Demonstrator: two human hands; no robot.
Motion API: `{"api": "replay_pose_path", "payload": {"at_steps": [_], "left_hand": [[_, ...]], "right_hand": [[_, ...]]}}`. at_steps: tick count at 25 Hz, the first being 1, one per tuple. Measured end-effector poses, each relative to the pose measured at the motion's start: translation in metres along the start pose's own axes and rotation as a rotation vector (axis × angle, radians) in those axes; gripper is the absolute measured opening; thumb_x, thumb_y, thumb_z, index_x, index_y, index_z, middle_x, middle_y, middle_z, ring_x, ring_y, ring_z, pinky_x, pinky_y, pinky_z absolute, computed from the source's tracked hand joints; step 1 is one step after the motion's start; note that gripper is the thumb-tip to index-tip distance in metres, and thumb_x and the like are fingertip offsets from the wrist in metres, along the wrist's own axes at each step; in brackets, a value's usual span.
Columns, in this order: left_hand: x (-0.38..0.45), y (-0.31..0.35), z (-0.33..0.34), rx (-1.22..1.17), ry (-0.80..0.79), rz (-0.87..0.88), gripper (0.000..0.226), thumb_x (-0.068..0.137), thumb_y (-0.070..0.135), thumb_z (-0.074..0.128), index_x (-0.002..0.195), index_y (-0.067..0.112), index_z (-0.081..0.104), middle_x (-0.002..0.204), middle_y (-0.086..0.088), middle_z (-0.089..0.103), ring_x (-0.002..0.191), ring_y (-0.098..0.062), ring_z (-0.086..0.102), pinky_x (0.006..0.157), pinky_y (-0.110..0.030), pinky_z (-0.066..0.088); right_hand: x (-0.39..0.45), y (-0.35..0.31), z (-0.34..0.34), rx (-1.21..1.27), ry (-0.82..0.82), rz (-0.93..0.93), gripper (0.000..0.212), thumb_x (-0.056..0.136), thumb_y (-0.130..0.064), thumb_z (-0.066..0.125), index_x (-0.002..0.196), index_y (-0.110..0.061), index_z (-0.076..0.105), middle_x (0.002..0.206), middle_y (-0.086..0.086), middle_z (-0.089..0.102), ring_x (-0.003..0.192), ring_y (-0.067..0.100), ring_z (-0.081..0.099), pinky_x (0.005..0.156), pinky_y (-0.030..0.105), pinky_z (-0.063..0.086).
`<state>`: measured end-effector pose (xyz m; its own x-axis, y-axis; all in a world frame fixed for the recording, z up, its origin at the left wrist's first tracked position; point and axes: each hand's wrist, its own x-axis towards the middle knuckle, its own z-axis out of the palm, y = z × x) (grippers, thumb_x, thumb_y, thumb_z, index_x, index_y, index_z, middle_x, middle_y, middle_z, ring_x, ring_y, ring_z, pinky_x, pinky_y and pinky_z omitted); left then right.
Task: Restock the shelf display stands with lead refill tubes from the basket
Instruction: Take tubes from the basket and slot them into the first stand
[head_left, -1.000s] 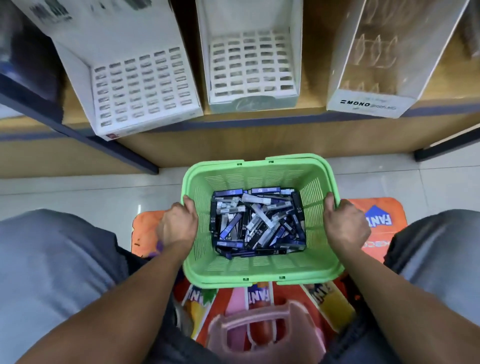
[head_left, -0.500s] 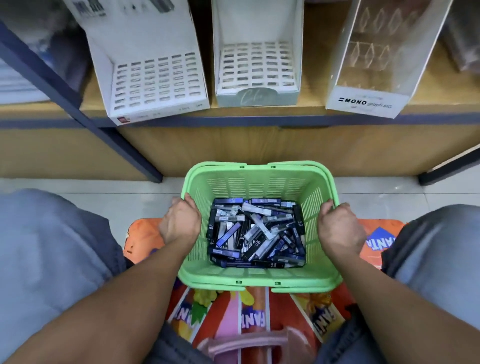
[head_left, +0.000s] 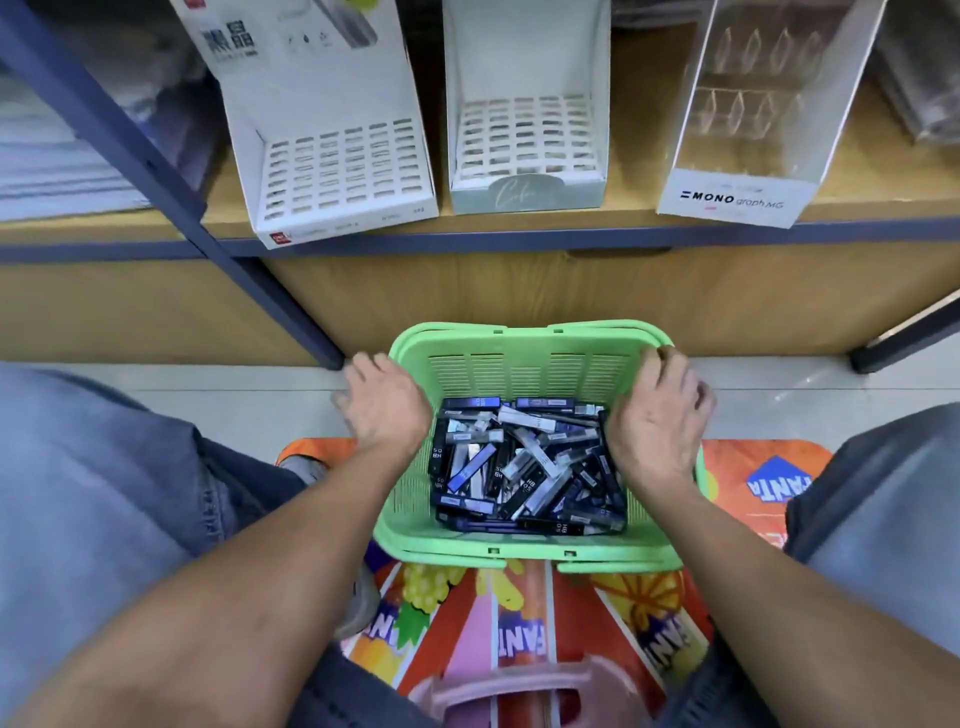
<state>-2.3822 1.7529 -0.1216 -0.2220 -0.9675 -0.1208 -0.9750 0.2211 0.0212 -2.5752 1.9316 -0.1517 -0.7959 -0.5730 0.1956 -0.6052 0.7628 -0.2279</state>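
A green plastic basket (head_left: 519, 332) stands on the floor between my knees, below the shelf. Its bottom is covered by several dark blue, black and silver lead refill tubes (head_left: 524, 462) in a loose pile. My left hand (head_left: 387, 410) lies against the basket's left rim with its fingers spread outward, blurred. My right hand (head_left: 657, 421) is on the right rim, fingers curled over the far right corner. On the shelf stand a white slotted display stand (head_left: 343, 176), a second slotted stand (head_left: 524, 140) and a clear Mono stand (head_left: 748, 114); their slots show no tubes.
A colourful Fanta mat (head_left: 519, 613) lies under the basket. A pink plastic handle (head_left: 519, 691) is at the bottom edge. A dark blue shelf post (head_left: 171, 176) slants down at the left. My knees in grey-blue trousers flank the basket.
Both hands have slid forward along the rims toward the far corners. The left hand's fingers have opened out. The view has tilted up, showing more of the shelf.
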Motion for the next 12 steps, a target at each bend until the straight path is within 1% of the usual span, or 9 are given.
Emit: {"api": "replay_pose_path", "payload": {"at_steps": [1,2,3,4,6,7,9,10,12], "left_hand": [[-0.002,0.009,0.002,0.026,0.098,0.127,0.028,0.085,0.017,0.056,0.111,0.008,0.052,0.111,-0.012,0.051,0.103,-0.03,0.048,0.083,-0.044,0.041],[-0.004,0.017,0.008,0.039,0.182,0.262,0.03,0.081,0.014,0.058,0.109,0.009,0.05,0.107,-0.01,0.049,0.099,-0.028,0.047,0.082,-0.043,0.04],[-0.006,0.025,0.017,0.017,0.169,0.375,0.031,0.081,0.011,0.059,0.111,0.01,0.049,0.107,-0.009,0.048,0.098,-0.026,0.046,0.085,-0.042,0.041],[-0.008,0.032,0.024,-0.026,0.088,0.448,0.033,0.083,0.008,0.058,0.114,0.01,0.049,0.109,-0.007,0.048,0.1,-0.023,0.046,0.091,-0.042,0.043],[-0.012,0.04,0.036,-0.078,-0.114,0.495,0.039,0.086,0.002,0.057,0.122,0.01,0.048,0.115,-0.005,0.048,0.103,-0.018,0.047,0.102,-0.039,0.045],[-0.014,0.039,0.044,-0.105,-0.208,0.496,0.044,0.086,-0.001,0.056,0.127,0.011,0.047,0.119,-0.006,0.049,0.104,-0.018,0.049,0.104,-0.037,0.046],[-0.024,0.032,0.051,-0.109,-0.373,0.488,0.054,0.086,-0.005,0.056,0.136,0.011,0.044,0.128,-0.01,0.049,0.109,-0.022,0.054,0.103,-0.034,0.049],[-0.027,0.029,0.053,-0.085,-0.424,0.491,0.057,0.086,-0.005,0.056,0.139,0.011,0.042,0.132,-0.011,0.049,0.112,-0.024,0.055,0.102,-0.034,0.05],[-0.026,0.026,0.061,-0.087,-0.472,0.491,0.059,0.086,-0.005,0.057,0.141,0.01,0.041,0.137,-0.013,0.048,0.117,-0.026,0.057,0.103,-0.034,0.05]], "right_hand": [[-0.002,-0.01,0.006,-0.008,-0.035,-0.11,0.047,0.076,0.0,0.054,0.123,-0.004,0.05,0.117,0.015,0.051,0.105,0.031,0.049,0.094,0.047,0.039],[-0.005,-0.021,0.012,-0.006,-0.121,-0.181,0.042,0.078,0.003,0.055,0.119,-0.005,0.051,0.115,0.012,0.052,0.101,0.027,0.048,0.093,0.045,0.042],[-0.01,-0.029,0.019,-0.003,-0.242,-0.209,0.039,0.08,0.004,0.054,0.117,-0.007,0.051,0.113,0.009,0.051,0.099,0.023,0.046,0.093,0.041,0.046],[-0.015,-0.035,0.028,0.003,-0.359,-0.209,0.039,0.082,0.006,0.053,0.118,-0.008,0.05,0.113,0.007,0.05,0.098,0.02,0.045,0.093,0.038,0.048],[-0.027,-0.035,0.043,0.017,-0.523,-0.167,0.045,0.084,0.006,0.053,0.125,-0.01,0.047,0.121,0.008,0.05,0.105,0.021,0.05,0.098,0.038,0.05],[-0.031,-0.033,0.047,0.016,-0.583,-0.145,0.048,0.085,0.005,0.054,0.129,-0.01,0.046,0.127,0.01,0.05,0.111,0.023,0.052,0.099,0.039,0.051],[-0.042,-0.035,0.049,0.028,-0.705,-0.114,0.054,0.086,0.003,0.058,0.136,-0.01,0.042,0.134,0.012,0.049,0.117,0.025,0.052,0.101,0.039,0.05],[-0.048,-0.037,0.051,0.037,-0.753,-0.104,0.057,0.087,0.002,0.059,0.139,-0.01,0.04,0.137,0.012,0.048,0.119,0.026,0.052,0.101,0.038,0.05],[-0.051,-0.044,0.058,0.05,-0.795,-0.102,0.058,0.088,0.002,0.058,0.142,-0.009,0.039,0.138,0.013,0.046,0.121,0.028,0.053,0.1,0.038,0.05]]}}
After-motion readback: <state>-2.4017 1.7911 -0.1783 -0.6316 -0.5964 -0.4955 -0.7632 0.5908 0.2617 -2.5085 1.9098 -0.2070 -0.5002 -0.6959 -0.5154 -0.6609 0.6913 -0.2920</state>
